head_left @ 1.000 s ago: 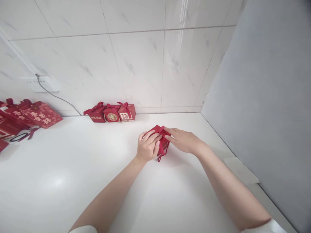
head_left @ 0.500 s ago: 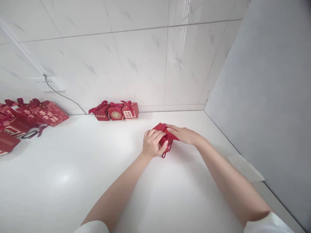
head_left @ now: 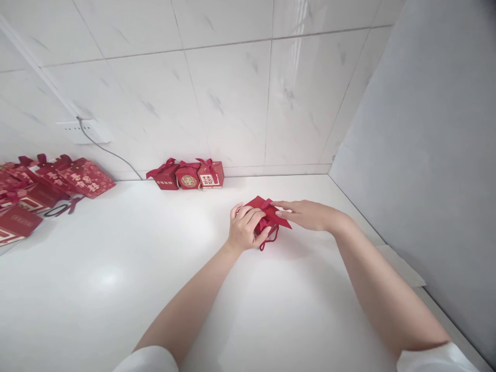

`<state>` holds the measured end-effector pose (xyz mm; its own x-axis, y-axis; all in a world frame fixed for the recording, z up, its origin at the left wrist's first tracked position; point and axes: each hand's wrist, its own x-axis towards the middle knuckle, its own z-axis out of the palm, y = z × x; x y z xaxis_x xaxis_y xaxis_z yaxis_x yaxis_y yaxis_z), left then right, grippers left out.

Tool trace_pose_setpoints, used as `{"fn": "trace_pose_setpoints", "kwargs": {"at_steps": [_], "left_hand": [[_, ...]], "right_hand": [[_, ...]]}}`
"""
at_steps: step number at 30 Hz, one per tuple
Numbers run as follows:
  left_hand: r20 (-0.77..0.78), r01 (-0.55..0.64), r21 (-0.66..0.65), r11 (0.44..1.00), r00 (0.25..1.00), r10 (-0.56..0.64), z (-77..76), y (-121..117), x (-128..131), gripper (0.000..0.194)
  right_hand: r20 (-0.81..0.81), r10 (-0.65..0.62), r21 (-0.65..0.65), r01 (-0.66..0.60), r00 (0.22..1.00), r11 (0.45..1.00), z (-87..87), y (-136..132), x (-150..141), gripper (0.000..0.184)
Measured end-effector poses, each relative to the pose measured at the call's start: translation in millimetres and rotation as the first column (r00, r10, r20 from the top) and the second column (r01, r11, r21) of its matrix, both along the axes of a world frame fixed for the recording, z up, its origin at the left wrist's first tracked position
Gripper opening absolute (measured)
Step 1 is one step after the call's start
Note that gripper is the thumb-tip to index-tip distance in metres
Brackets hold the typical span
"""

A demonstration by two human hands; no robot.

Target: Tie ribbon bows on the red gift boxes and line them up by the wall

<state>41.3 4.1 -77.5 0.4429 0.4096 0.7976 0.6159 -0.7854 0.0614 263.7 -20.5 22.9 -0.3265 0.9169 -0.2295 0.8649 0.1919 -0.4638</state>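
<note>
A small red gift box [head_left: 273,228] with a dark red ribbon [head_left: 266,204] and a looped cord [head_left: 262,247] stands on the white table. My left hand [head_left: 245,227] is closed around its left side, covering much of it. A red pointed flap [head_left: 284,221] sticks out at the box's right. My right hand [head_left: 310,214] lies along that right side with fingers stretched out. Its fingertips are by the ribbon end and its thumb is at the flap; whether they touch is hard to make out.
Three red boxes with ribbon bows [head_left: 188,175] stand in a row by the tiled wall. Several red bags and boxes [head_left: 87,178] are at the far left, near scissors [head_left: 56,210]. A grey cable [head_left: 112,154] hangs from a wall socket [head_left: 83,132]. A grey panel [head_left: 418,144] bounds the right.
My right hand has drawn back a little to the right, away from the box top, so more of the flap shows. My left hand keeps its hold on the box.
</note>
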Motion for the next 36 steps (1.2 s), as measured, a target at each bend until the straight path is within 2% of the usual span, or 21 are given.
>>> {"fn": "trace_pose_setpoints", "kwargs": {"at_steps": [3,7,11,14,16,18,20,21,24,27,29,31,34,36], "left_hand": [[-0.037,0.039,-0.014,0.999,0.999,-0.040,-2.5,0.8,-1.3,0.034],[-0.025,0.132,-0.046,0.990,0.991,-0.133,0.1,2.8,1.1,0.033],[-0.006,0.151,-0.085,0.985,0.988,-0.152,5.0,1.9,2.4,0.036],[0.022,0.204,-0.102,0.974,0.979,-0.203,3.9,1.1,-0.1,0.041],[0.148,0.222,-0.134,0.966,0.968,-0.202,-0.2,3.7,-3.7,0.050],[0.367,0.206,-0.191,0.960,0.922,-0.124,-6.5,10.7,-8.3,0.059],[0.599,0.213,-0.324,0.922,0.800,0.026,-14.1,21.9,-13.3,0.064],[0.675,0.238,-0.404,0.883,0.730,0.112,-17.9,28.4,-15.7,0.065],[0.742,0.313,-0.582,0.751,0.582,0.333,-27.8,47.1,-21.5,0.063],[0.739,0.323,-0.632,0.704,0.526,0.422,-33.2,57.4,-24.4,0.063],[0.743,0.328,-0.641,0.694,0.495,0.452,-34.9,58.9,-24.8,0.063],[0.749,0.326,-0.638,0.698,0.472,0.464,-36.1,58.5,-24.6,0.061],[0.757,0.280,-0.629,0.725,0.434,0.488,-37.5,60.4,-27.5,0.057],[0.758,0.209,-0.623,0.754,0.400,0.515,-37.5,66.1,-35.2,0.052]], "right_hand": [[0.036,0.000,-0.016,0.001,0.999,1.000,4.6,-5.7,-2.3,0.061],[-0.001,0.008,-0.058,-0.008,1.000,0.998,6.4,-6.5,-10.5,0.064],[0.016,-0.026,-0.080,0.028,1.000,0.996,4.5,-2.2,-15.2,0.063],[-0.016,-0.030,-0.030,0.030,0.999,0.999,7.9,-3.8,-15.3,0.064],[-0.075,-0.015,0.069,0.020,0.997,0.997,14.3,-8.9,-13.7,0.063],[-0.113,-0.017,0.176,0.037,0.993,0.984,21.9,-16.1,-10.4,0.061],[-0.100,-0.036,0.230,0.059,0.994,0.971,28.4,-22.9,-5.5,0.059],[-0.072,-0.045,0.228,0.061,0.996,0.972,30.5,-25.7,-2.7,0.057],[0.047,-0.065,0.138,0.058,0.997,0.989,32.4,-30.2,3.0,0.050],[0.083,-0.047,0.120,0.037,0.995,0.992,29.8,-30.2,0.7,0.043],[0.072,-0.004,0.137,-0.006,0.997,0.991,26.6,-28.8,-5.1,0.040],[0.079,0.075,0.068,-0.080,0.994,0.994,21.7,-26.5,-12.7,0.038],[0.056,0.222,-0.077,-0.217,0.974,0.973,10.2,-21.0,-24.1,0.031],[0.010,0.260,-0.075,-0.259,0.966,0.963,1.0,-17.0,-30.0,0.027]]}}
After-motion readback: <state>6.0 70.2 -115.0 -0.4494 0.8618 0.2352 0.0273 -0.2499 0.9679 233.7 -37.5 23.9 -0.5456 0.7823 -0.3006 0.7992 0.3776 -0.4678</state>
